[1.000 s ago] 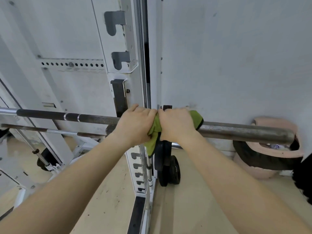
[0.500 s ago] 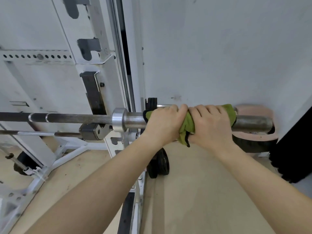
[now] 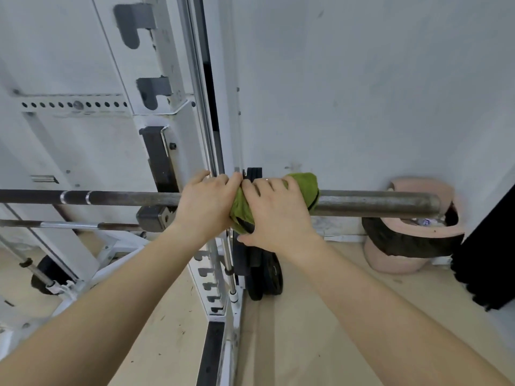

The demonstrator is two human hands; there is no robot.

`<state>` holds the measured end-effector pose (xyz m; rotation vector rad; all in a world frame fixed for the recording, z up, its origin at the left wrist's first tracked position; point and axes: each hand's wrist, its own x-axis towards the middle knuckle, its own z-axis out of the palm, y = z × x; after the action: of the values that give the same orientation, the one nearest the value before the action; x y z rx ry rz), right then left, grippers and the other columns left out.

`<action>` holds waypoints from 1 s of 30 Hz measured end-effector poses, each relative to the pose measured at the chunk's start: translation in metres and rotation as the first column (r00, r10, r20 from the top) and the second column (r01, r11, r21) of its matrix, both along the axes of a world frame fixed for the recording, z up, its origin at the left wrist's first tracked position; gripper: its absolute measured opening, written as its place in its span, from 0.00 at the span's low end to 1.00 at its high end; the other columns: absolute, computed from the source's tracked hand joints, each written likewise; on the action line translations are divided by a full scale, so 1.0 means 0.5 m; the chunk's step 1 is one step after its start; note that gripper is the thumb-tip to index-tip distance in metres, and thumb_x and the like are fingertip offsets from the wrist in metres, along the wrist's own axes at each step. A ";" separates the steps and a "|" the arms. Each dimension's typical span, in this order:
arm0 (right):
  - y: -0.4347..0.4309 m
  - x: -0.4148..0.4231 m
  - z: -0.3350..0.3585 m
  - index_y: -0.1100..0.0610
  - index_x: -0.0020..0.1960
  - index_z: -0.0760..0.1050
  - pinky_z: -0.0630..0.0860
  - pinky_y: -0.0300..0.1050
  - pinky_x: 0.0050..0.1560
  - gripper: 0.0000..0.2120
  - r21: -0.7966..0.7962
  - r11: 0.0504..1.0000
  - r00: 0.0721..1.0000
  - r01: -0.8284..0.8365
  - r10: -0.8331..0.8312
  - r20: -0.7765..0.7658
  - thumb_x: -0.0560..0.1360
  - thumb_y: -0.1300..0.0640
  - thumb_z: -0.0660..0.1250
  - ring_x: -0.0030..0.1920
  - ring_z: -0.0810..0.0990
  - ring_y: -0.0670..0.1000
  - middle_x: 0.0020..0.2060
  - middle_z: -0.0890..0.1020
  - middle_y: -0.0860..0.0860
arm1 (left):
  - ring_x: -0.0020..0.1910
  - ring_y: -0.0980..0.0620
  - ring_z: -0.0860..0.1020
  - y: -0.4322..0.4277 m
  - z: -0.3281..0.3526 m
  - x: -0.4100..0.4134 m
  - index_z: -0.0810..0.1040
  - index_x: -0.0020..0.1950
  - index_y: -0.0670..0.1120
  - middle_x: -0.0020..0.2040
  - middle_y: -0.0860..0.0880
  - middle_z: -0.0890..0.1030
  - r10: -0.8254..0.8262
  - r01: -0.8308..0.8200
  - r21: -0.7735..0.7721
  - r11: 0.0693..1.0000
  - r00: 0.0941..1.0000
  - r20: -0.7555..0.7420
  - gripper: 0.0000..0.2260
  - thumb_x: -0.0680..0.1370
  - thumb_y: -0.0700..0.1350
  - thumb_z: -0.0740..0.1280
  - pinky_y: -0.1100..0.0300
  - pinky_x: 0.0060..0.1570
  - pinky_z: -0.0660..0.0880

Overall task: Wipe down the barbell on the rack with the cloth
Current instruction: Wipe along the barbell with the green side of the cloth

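Note:
A steel barbell (image 3: 373, 202) lies level across the white rack (image 3: 156, 87), resting in a dark hook (image 3: 154, 215). A green cloth (image 3: 305, 185) is wrapped around the bar's sleeve just right of the rack upright. My left hand (image 3: 206, 204) and my right hand (image 3: 274, 213) sit side by side over the bar, both closed around the cloth and the bar under it. The bar's collar is hidden beneath my hands. Bare sleeve shows from the cloth to the bar's right end.
A second thinner bar (image 3: 69, 225) runs lower on the left. Black weight plates (image 3: 264, 274) lean on the floor by the rack base. A pink and black tyre-like stack (image 3: 412, 240) sits under the bar's right end, against the white wall (image 3: 362, 93).
Both hands and the cloth have slid left along the sleeve, back against the rack upright. The collar that showed half a second ago is now covered, and more bare sleeve shows on the right.

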<state>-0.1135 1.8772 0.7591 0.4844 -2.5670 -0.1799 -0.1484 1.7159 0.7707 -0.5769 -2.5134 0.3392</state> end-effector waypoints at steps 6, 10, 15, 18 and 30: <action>0.120 -0.003 -0.019 0.55 0.67 0.72 0.69 0.57 0.59 0.34 -0.028 0.999 0.991 -0.023 0.019 -0.131 0.69 0.35 0.67 0.55 0.78 0.57 0.55 0.81 0.52 | 0.27 0.47 0.74 0.102 -0.001 0.002 0.72 0.48 0.47 0.33 0.51 0.74 -0.068 0.067 0.044 0.997 0.997 0.026 0.23 0.60 0.55 0.74 0.59 0.26 0.63; 0.250 0.012 -0.030 0.54 0.65 0.74 0.71 0.57 0.57 0.30 -0.028 1.000 0.980 0.006 -0.011 -0.198 0.70 0.36 0.66 0.52 0.79 0.56 0.53 0.82 0.51 | 0.27 0.49 0.70 0.223 -0.003 0.007 0.72 0.50 0.47 0.34 0.51 0.74 -0.162 0.162 0.051 0.986 0.987 0.011 0.25 0.64 0.62 0.72 0.59 0.25 0.59; 0.427 0.047 -0.039 0.54 0.64 0.76 0.71 0.57 0.59 0.30 -0.059 0.987 0.966 0.147 -0.156 -0.204 0.65 0.42 0.69 0.53 0.79 0.57 0.53 0.82 0.50 | 0.24 0.47 0.68 0.420 0.001 0.014 0.68 0.47 0.47 0.31 0.51 0.70 -0.240 0.237 0.047 0.970 0.968 0.067 0.24 0.63 0.57 0.75 0.61 0.24 0.52; 0.500 0.068 -0.031 0.52 0.64 0.75 0.72 0.55 0.55 0.33 -0.139 0.960 0.964 0.242 -0.254 -0.076 0.61 0.41 0.70 0.55 0.78 0.57 0.56 0.81 0.49 | 0.27 0.46 0.66 0.505 0.010 0.026 0.67 0.52 0.46 0.34 0.50 0.67 -0.267 0.260 0.092 0.961 0.960 0.081 0.18 0.68 0.48 0.70 0.59 0.25 0.55; 0.285 0.021 0.007 0.56 0.59 0.75 0.73 0.53 0.50 0.29 -0.083 0.988 0.990 0.127 -0.122 0.071 0.60 0.49 0.73 0.48 0.79 0.59 0.48 0.81 0.53 | 0.33 0.46 0.77 0.293 0.017 0.011 0.68 0.55 0.48 0.36 0.53 0.74 -0.169 0.165 0.043 0.985 0.980 0.105 0.28 0.67 0.67 0.68 0.59 0.30 0.65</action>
<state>-0.1032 2.0199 0.7627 0.3021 -2.6583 -0.0970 -0.1429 1.8625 0.7791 -0.8061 -2.5460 0.2063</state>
